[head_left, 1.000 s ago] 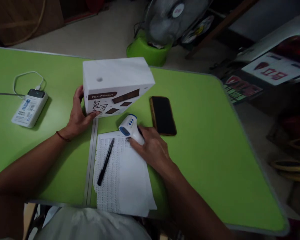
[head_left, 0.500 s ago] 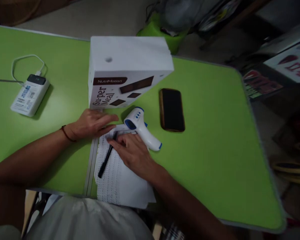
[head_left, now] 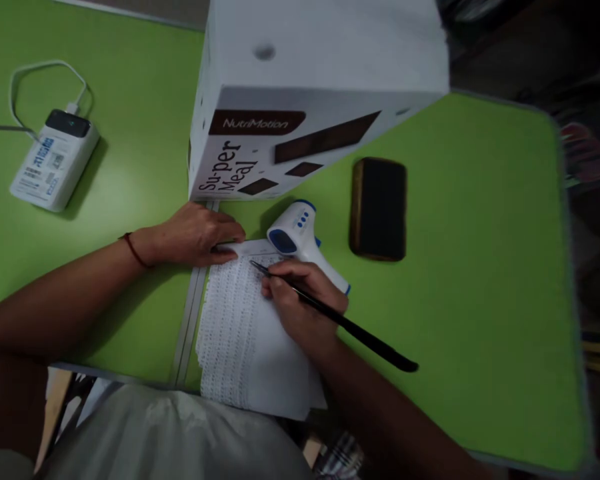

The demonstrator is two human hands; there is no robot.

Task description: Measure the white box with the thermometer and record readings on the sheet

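My right hand [head_left: 305, 300] is closed around a slim black pen [head_left: 365, 337], whose tip points up and left, just over the upper part of a paper sheet [head_left: 275, 353]. Rows of small handwriting cover the sheet's left part. My left hand [head_left: 195, 233] rests at the sheet's top left corner, thumb and forefinger apart. A thin dark strip shows between them; I cannot make out what it is. Just beyond my right hand lies a white and blue infrared thermometer [head_left: 300, 230], partly hidden by that hand.
A big white box [head_left: 325, 50] stands behind the paper. To its right lies a dark phone [head_left: 379, 210] in a brown-edged case. A white power bank [head_left: 55, 160] with a cable sits at the left of the green table [head_left: 480, 300].
My right hand has picked up the pen from the paper and now holds it tip-down over the sheet. The left hand has shifted slightly. My view has moved closer to the box.
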